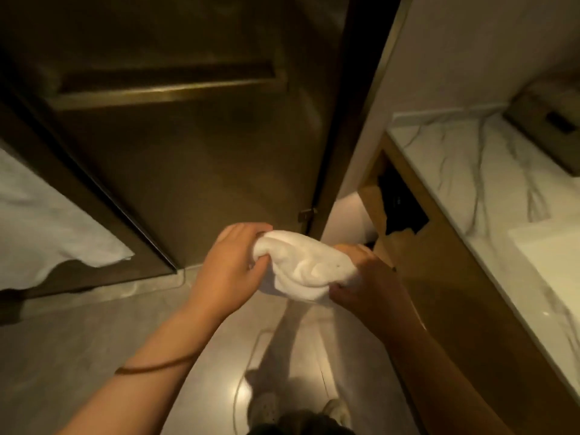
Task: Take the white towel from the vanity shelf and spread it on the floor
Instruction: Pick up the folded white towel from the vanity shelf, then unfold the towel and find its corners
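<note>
Both hands, left hand (233, 262) and right hand (361, 277), clutch the bunched white towel (306, 266) in mid-air, just left of the vanity (445, 277), probably hunting edges to spread it over the floor (94, 334).

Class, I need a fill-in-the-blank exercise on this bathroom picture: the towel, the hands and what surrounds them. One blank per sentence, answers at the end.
1. The towel is held by ____ hands.
2. The towel's colour is ____.
3. The towel is still bunched up, not yet spread on the ____.
4. The marble counter lies on the person's ____ side.

Answers: both; white; floor; right
</note>
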The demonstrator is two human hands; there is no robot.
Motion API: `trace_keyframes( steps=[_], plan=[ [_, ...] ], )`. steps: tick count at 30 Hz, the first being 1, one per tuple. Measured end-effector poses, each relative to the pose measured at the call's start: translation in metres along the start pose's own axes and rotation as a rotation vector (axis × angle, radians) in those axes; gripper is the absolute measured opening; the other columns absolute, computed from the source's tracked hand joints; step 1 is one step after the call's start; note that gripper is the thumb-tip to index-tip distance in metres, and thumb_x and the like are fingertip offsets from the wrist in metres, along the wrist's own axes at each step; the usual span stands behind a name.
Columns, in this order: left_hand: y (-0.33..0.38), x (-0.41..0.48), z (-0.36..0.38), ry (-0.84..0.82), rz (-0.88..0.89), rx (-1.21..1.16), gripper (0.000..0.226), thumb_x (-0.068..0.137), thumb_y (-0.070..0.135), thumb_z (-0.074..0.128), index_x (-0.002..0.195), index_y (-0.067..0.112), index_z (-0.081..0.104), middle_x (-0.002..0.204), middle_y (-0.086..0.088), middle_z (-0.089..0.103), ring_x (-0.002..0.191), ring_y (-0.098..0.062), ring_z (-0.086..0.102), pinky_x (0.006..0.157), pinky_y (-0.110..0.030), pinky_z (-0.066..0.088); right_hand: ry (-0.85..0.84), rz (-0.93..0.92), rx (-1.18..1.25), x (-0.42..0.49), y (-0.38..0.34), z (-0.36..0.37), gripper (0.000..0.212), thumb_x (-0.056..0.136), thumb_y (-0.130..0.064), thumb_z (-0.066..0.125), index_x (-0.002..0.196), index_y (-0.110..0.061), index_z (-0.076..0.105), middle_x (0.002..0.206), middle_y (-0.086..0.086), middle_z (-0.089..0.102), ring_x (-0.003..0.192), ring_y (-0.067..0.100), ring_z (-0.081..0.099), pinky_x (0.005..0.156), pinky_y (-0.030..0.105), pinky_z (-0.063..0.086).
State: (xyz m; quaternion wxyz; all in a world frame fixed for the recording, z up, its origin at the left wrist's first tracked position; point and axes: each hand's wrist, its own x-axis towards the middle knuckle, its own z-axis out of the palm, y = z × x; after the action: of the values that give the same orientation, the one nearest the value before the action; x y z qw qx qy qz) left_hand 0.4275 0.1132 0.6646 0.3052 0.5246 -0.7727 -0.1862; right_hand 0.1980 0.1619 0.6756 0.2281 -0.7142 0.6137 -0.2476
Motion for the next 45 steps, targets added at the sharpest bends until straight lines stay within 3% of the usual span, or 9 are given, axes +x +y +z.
trace_keyframes(
  steps=[2, 7, 13, 21, 25, 34, 38, 42, 45],
  plan=[
    [0.016, -0.013, -0.041, 0.120, -0.046, -0.032, 0.037, 0.081, 0.015, 0.065, 0.116, 0.023, 0.056, 0.107, 0.012, 0.056, 0.104, -0.009, 0.050, 0.085, -0.023, 0.037, 0.050, -0.103, 0.009, -0.004, -0.038, -0.017, 0.047, 0.077, -0.020, 0.073, 0.122, -0.016, 0.057, 0.108, -0.002, 0.058, 0.096, 0.009, 0.057, 0.080, 0.008, 0.042],
    [0.058, -0.055, -0.113, 0.315, -0.113, -0.117, 0.031, 0.086, 0.025, 0.064, 0.113, 0.031, 0.053, 0.106, 0.015, 0.056, 0.101, -0.008, 0.054, 0.085, -0.030, 0.049, 0.058, -0.178, 0.070, -0.031, -0.117, -0.053, 0.046, 0.076, -0.040, 0.060, 0.121, -0.038, 0.051, 0.108, -0.020, 0.053, 0.095, -0.005, 0.051, 0.068, 0.004, 0.040],
    [0.111, -0.129, -0.150, 0.413, -0.100, -0.144, 0.027, 0.087, 0.030, 0.062, 0.113, 0.028, 0.057, 0.109, 0.012, 0.059, 0.103, -0.007, 0.055, 0.086, -0.029, 0.050, 0.059, -0.295, 0.082, -0.099, -0.158, -0.077, 0.044, 0.074, -0.046, 0.054, 0.118, -0.042, 0.049, 0.107, -0.028, 0.051, 0.097, -0.010, 0.051, 0.070, 0.003, 0.040],
    [0.176, -0.232, -0.167, 0.441, -0.111, -0.099, 0.020, 0.089, 0.028, 0.061, 0.108, 0.026, 0.059, 0.104, 0.011, 0.060, 0.098, -0.008, 0.055, 0.081, -0.029, 0.051, 0.035, -0.342, 0.098, -0.201, -0.180, -0.097, 0.038, 0.078, -0.037, 0.059, 0.114, -0.044, 0.052, 0.104, -0.028, 0.054, 0.098, -0.011, 0.050, 0.069, 0.001, 0.039],
    [0.193, -0.274, -0.185, 0.431, -0.072, -0.088, 0.014, 0.088, 0.028, 0.061, 0.102, 0.030, 0.058, 0.098, 0.015, 0.060, 0.093, -0.006, 0.056, 0.076, -0.028, 0.051, 0.044, -0.363, 0.108, -0.242, -0.199, -0.102, 0.042, 0.075, -0.049, 0.055, 0.116, -0.046, 0.050, 0.107, -0.032, 0.054, 0.100, -0.012, 0.050, 0.066, 0.006, 0.040],
    [0.202, -0.339, -0.231, 0.347, -0.040, -0.205, 0.022, 0.084, 0.027, 0.067, 0.105, 0.029, 0.063, 0.099, 0.017, 0.064, 0.093, -0.002, 0.059, 0.078, -0.025, 0.055, 0.156, -0.317, 0.086, -0.318, -0.242, -0.094, 0.049, 0.075, -0.041, 0.065, 0.121, -0.044, 0.047, 0.110, -0.028, 0.053, 0.101, -0.001, 0.052, 0.075, 0.025, 0.052],
    [0.187, -0.369, -0.249, 0.267, -0.070, -0.253, 0.022, 0.083, 0.028, 0.067, 0.105, 0.028, 0.064, 0.100, 0.015, 0.065, 0.094, -0.003, 0.061, 0.080, -0.031, 0.056, 0.154, -0.297, 0.093, -0.347, -0.263, -0.072, 0.047, 0.078, -0.042, 0.064, 0.121, -0.047, 0.047, 0.112, -0.026, 0.052, 0.105, -0.001, 0.051, 0.075, 0.020, 0.048],
    [0.181, -0.393, -0.264, 0.243, -0.052, -0.233, 0.022, 0.086, 0.028, 0.064, 0.108, 0.025, 0.063, 0.103, 0.012, 0.065, 0.097, -0.003, 0.059, 0.084, -0.032, 0.054, 0.157, -0.306, 0.097, -0.372, -0.278, -0.050, 0.044, 0.082, -0.037, 0.064, 0.123, -0.044, 0.049, 0.115, -0.033, 0.048, 0.106, -0.012, 0.046, 0.068, 0.004, 0.044],
    [0.186, -0.406, -0.272, 0.245, -0.038, -0.227, 0.022, 0.089, 0.030, 0.060, 0.109, 0.023, 0.062, 0.105, 0.008, 0.064, 0.099, -0.005, 0.059, 0.085, -0.029, 0.053, 0.170, -0.308, 0.117, -0.388, -0.288, -0.045, 0.041, 0.084, -0.033, 0.063, 0.124, -0.040, 0.052, 0.115, -0.031, 0.049, 0.106, -0.012, 0.047, 0.075, -0.002, 0.037]
  ],
)
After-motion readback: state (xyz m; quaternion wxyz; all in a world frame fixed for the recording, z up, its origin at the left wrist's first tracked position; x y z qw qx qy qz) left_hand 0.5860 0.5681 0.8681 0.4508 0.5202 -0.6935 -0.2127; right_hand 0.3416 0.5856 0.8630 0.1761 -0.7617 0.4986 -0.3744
